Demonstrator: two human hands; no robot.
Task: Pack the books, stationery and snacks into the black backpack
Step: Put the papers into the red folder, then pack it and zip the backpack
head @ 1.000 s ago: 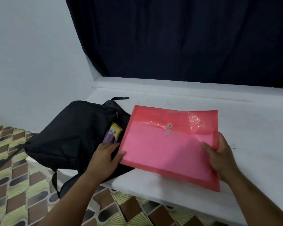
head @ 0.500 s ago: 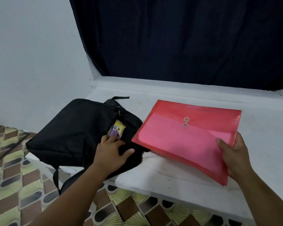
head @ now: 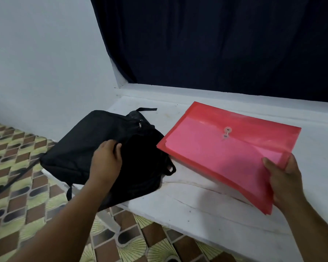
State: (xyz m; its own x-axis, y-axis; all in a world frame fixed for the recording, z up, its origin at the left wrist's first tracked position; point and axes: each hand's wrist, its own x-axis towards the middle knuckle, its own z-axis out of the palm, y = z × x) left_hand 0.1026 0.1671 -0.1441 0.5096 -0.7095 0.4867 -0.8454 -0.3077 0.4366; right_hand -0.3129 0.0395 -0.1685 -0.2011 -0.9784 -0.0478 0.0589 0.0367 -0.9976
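Note:
The black backpack (head: 78,148) lies on its side at the left end of the white ledge (head: 206,205), its opening toward the right. My left hand (head: 107,159) grips the fabric at the edge of that opening. A red plastic document envelope (head: 222,152) with a string-and-button clasp hangs tilted over the ledge, its left corner just beside the backpack's mouth. My right hand (head: 284,178) holds the envelope by its near right corner. The inside of the backpack is dark and nothing in it shows.
A dark curtain (head: 216,44) hangs behind the ledge and a pale wall (head: 36,53) stands at the left. Patterned floor tiles (head: 17,186) lie below the ledge's front edge. A backpack strap (head: 11,178) trails down to the floor.
My right hand has carried the red envelope to the right, off the backpack. My left hand moved onto the bag's opening edge, and the yellow-purple packet seen there before no longer shows.

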